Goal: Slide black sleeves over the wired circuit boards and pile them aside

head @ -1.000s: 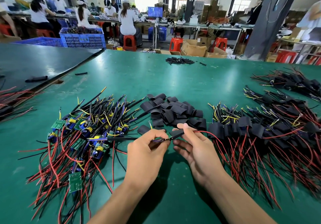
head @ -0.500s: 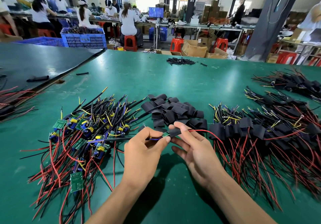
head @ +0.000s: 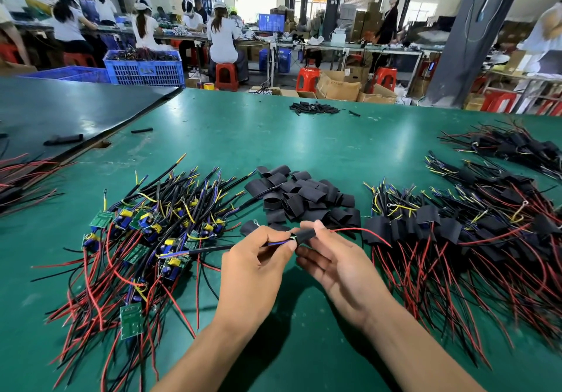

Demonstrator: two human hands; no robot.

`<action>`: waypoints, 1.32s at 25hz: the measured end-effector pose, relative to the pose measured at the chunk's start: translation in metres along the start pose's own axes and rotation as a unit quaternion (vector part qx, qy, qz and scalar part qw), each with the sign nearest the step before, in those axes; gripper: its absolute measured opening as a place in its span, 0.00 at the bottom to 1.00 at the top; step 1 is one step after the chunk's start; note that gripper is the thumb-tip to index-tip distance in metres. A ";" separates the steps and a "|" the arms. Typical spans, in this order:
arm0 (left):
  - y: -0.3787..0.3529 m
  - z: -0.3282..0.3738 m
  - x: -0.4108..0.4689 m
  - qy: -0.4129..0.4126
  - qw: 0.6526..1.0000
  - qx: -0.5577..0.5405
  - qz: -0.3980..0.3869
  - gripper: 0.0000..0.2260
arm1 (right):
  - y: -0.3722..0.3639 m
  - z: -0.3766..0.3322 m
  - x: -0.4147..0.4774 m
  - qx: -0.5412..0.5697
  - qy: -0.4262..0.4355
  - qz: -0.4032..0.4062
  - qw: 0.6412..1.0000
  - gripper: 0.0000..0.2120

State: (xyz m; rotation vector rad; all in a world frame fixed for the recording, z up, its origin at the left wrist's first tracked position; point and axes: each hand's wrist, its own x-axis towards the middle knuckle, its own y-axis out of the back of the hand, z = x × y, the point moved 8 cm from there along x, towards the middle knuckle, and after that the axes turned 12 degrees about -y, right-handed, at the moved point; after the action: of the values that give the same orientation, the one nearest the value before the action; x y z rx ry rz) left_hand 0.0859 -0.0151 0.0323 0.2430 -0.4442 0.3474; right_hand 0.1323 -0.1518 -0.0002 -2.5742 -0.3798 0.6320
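Black flat sleeve [head: 305, 235] held just above green table [head: 273, 148], in front of loose black sleeve pile [head: 301, 197]. Circuit board hidden inside it, can't make it out. Right hand [head: 337, 267] pinches the sleeve, thumb on top, other fingers loose, palm up. Left hand [head: 255, 270] pinches blue-black leads [head: 278, 243], knuckles up.

Hands: two, left hand [head: 252, 270] and right hand [head: 340, 267]. Held: one sleeve [head: 305, 235], one wired board [head: 278, 243]. Heaps on the bench [head: 273, 136]: one bare-board heap [head: 146, 239], one loose-sleeve heap [head: 301, 197], two sleeved piles [head: 456, 233] (edges merge; could be three).
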 end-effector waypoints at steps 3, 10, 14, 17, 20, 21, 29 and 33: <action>0.003 -0.003 0.002 0.005 1.000 0.003 0.002 0.06 | -0.003 0.011 0.001 0.027 -0.031 -0.006 0.999 0.11; 0.004 -0.005 0.004 0.020 1.000 -0.016 0.005 0.09 | 0.000 0.011 0.002 0.025 -0.064 -0.005 0.998 0.18; -0.004 -0.003 0.003 0.017 0.998 -0.058 -0.017 0.06 | 0.006 0.002 0.002 0.045 -0.055 0.006 0.997 0.21; 0.001 -0.005 0.004 0.018 0.998 -0.052 0.006 0.06 | 0.002 0.008 0.002 0.050 -0.071 -0.008 0.996 0.23; 0.008 -0.006 0.007 0.010 0.999 -0.030 0.026 0.07 | -0.004 0.015 0.001 0.055 -0.085 -0.021 0.995 0.21; 0.009 -0.006 0.008 0.007 0.999 -0.024 0.024 0.07 | -0.004 0.016 0.002 0.059 -0.087 -0.022 0.994 0.20; -0.001 -0.015 0.007 0.062 0.989 -0.132 -0.008 0.12 | 0.000 0.002 0.002 -0.034 -0.058 -0.035 0.997 0.17; -0.004 -0.022 0.009 0.117 0.961 -0.251 -0.006 0.19 | -0.002 -0.025 -0.008 -0.174 0.066 -0.051 0.981 0.08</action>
State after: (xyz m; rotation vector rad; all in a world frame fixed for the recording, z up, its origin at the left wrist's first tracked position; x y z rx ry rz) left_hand 0.1035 -0.0090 0.0166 -0.2884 -0.2835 0.2368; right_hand 0.1375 -0.1621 0.0237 -2.8836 -0.6216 0.3803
